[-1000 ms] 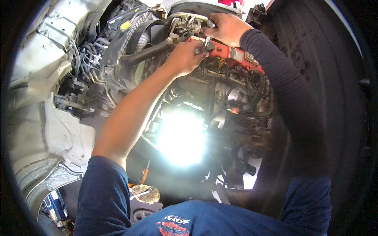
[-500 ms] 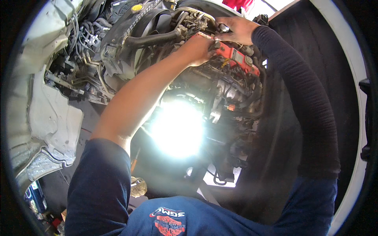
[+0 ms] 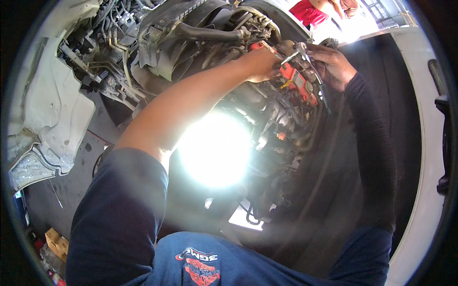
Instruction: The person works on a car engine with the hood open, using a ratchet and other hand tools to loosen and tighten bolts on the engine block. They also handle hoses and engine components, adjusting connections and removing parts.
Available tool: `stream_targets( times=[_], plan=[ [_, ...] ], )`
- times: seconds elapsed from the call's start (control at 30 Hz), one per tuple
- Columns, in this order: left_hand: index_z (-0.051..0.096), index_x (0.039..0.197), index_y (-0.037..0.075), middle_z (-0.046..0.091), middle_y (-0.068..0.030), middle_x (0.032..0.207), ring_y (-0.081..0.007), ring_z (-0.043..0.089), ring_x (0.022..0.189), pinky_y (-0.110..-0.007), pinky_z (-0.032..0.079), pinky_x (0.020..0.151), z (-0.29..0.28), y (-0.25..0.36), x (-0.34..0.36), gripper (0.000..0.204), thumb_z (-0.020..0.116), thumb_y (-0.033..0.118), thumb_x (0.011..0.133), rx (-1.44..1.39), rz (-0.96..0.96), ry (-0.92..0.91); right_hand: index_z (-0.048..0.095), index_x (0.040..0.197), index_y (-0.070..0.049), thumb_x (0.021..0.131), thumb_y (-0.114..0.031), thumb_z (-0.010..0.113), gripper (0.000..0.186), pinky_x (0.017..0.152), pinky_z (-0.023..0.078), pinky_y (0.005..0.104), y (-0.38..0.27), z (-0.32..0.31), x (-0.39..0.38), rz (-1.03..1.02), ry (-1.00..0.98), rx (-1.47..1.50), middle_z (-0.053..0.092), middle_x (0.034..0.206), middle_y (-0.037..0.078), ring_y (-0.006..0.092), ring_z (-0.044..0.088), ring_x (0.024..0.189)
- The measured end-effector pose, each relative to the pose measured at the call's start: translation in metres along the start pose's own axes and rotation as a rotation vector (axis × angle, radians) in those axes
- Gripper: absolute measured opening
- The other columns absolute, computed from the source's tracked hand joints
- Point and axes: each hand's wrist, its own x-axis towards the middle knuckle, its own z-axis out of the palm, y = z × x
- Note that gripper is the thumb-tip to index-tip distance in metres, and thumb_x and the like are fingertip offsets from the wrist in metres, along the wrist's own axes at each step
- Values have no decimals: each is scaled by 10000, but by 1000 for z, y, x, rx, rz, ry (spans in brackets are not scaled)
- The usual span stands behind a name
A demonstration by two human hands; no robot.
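Note:
Over a car engine, my left hand (image 3: 263, 65) rests by the red engine cover (image 3: 296, 80), its fingers curled in. What those fingers close on is hidden. Across from it, my right hand (image 3: 335, 66) grips a chrome ratchet wrench (image 3: 302, 51) near its head. A slim bright shaft points from that head down toward my left fingertips; I cannot tell if it touches them. The ratchet's handle slants down past the right side of the cover.
A black hose (image 3: 205, 33) crosses the engine bay at the far side. A glaring light (image 3: 214, 150) washes out the near middle. To the left is a bare body panel (image 3: 57, 119), to the right a pale-edged dark panel (image 3: 405, 86). Another person in red shorts (image 3: 309, 13) is beyond the car.
My right hand has drawn away to the right from my left hand, bringing the ratchet into plain sight. The whole view has shifted, and more of the other person shows.

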Motion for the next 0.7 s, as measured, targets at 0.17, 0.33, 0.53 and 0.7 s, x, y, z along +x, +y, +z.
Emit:
stream_targets(
  times=[0.17, 0.33, 0.53, 0.7],
  plan=[
    [680, 1306, 152, 704, -226, 1153, -430, 671, 1100, -520, 542, 934, 11, -9, -2, 386, 703, 337, 968, -88, -54, -47, 432, 1498, 91, 1082, -138, 544, 488, 894, 550, 332, 3, -4, -1, 10, -19, -83, 682, 1185, 163, 186, 673, 1009],
    [683, 1262, 115, 712, -211, 1129, -423, 666, 1106, -516, 532, 950, 34, -16, -8, 339, 684, 302, 980, -169, -83, 28, 598, 1372, -41, 977, -229, 695, 449, 950, 544, 384, -15, -3, 22, -280, -28, -1077, 701, 1147, 161, 281, 699, 1014],
    [626, 1269, 44, 686, -222, 1158, -449, 643, 1114, -530, 518, 956, 48, -26, -10, 346, 617, 280, 1016, -102, -23, -136, 656, 1218, -10, 951, -294, 762, 404, 830, 551, 383, -14, 23, 18, -442, -114, -1418, 724, 1040, 158, 287, 713, 891],
    [611, 1301, 39, 666, -246, 1189, -447, 623, 1152, -529, 506, 984, 58, -27, -11, 346, 556, 274, 1053, -166, -33, -95, 663, 1280, -19, 984, -342, 722, 441, 595, 543, 357, 5, 22, 16, 258, 68, -691, 651, 839, 67, 131, 621, 627]
  ],
)
